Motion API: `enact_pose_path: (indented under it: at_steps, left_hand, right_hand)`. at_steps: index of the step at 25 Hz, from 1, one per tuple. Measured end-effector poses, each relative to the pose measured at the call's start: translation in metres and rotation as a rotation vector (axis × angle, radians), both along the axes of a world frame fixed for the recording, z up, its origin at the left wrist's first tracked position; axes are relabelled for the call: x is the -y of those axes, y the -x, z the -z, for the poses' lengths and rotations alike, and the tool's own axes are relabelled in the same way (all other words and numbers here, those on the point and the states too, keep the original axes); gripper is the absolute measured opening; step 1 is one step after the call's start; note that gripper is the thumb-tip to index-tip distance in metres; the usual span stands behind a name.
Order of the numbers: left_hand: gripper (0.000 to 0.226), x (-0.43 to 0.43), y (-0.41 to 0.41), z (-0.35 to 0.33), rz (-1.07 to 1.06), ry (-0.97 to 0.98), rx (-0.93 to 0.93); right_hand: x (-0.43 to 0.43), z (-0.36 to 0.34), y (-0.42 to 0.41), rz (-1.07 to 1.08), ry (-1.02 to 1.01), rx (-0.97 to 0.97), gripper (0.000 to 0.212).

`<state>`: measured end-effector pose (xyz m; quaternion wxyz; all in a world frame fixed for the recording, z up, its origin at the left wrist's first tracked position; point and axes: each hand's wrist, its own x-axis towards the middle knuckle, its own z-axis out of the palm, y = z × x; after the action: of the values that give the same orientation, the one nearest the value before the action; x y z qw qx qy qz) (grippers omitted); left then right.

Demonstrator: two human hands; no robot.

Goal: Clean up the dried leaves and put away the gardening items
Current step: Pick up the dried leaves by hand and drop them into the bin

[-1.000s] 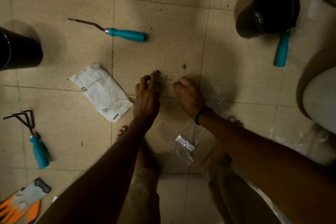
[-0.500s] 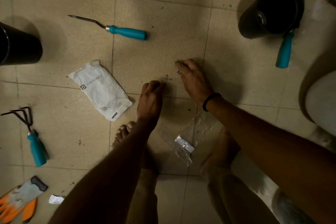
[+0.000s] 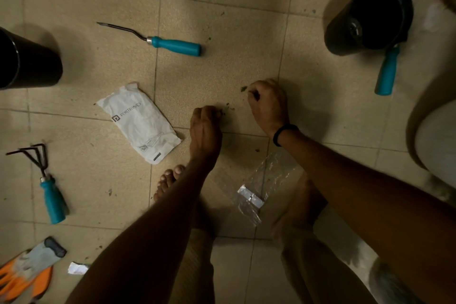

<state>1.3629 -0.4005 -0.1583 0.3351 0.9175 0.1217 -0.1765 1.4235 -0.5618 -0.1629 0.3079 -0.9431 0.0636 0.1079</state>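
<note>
Beige speckled floor tiles (image 3: pixel 222 61) carry everything in view, and the person crouches over them with both arms reaching down. The left hand (image 3: pixel 206 128) is knuckles-up on the floor, its fingers (image 3: pixel 209 112) curled under together. Dark dried leaf crumbs (image 3: pixel 225 112) lie just beside their tips, and whether any are held cannot be told. The right hand (image 3: pixel 267 103), with a black wristband (image 3: pixel 283 133) at the wrist, is also balled, its fingers tucked in tight. A small green-brown leaf fragment (image 3: pixel 244 89) lies on the floor right at its knuckles, and what is inside the fist is hidden.

A crumpled clear plastic bag (image 3: pixel 269 180) lies below the hands, between the bare feet. Left of the left hand lies a flat white printed pouch (image 3: pixel 140 121). Further up is a teal-handled metal weeder (image 3: pixel 172 45), lying flat and well apart from both hands. A teal-handled three-pronged hand rake (image 3: pixel 51 195) lies near the left edge, with orange and grey work gloves (image 3: pixel 22 271) and a scrap of white paper (image 3: pixel 77 268) in the lower left corner. One black plastic pot (image 3: pixel 27 61) stands at the left edge. Another black pot (image 3: pixel 345 39) stands at upper right. A teal tool handle (image 3: pixel 387 74) touches that pot's rim, and the tool's working end is hidden.
</note>
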Motion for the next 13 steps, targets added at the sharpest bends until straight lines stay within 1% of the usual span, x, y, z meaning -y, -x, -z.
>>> enact_pose_path:
  at_steps: [1, 3, 5, 8, 10, 13]
  left_hand:
    - [0.019, -0.002, 0.001, 0.001, -0.029, 0.006, 0.005]
    - [0.021, -0.004, 0.006, 0.002, -0.061, -0.002, 0.016]
    - [0.026, -0.003, 0.012, 0.002, -0.083, -0.004, 0.034]
    - [0.032, 0.001, 0.019, -0.002, -0.142, -0.003, 0.048]
    - [0.036, 0.004, 0.023, -0.004, -0.179, -0.012, 0.045]
    - [0.049, 0.005, 0.025, -0.007, -0.188, -0.014, 0.031]
  right_hand:
    - [0.002, 0.0, -0.003, -0.006, -0.014, -0.006, 0.018]
    - [0.004, 0.002, -0.006, -0.114, -0.038, -0.06, 0.03]
    - [0.001, 0.005, -0.005, -0.244, -0.027, -0.081, 0.031]
    - [-0.011, 0.011, 0.002, -0.423, 0.077, -0.05, 0.04]
    - [-0.022, 0.01, 0.007, -0.457, 0.092, -0.079, 0.044]
    - [-0.035, 0.004, 0.015, -0.54, 0.118, -0.095, 0.043]
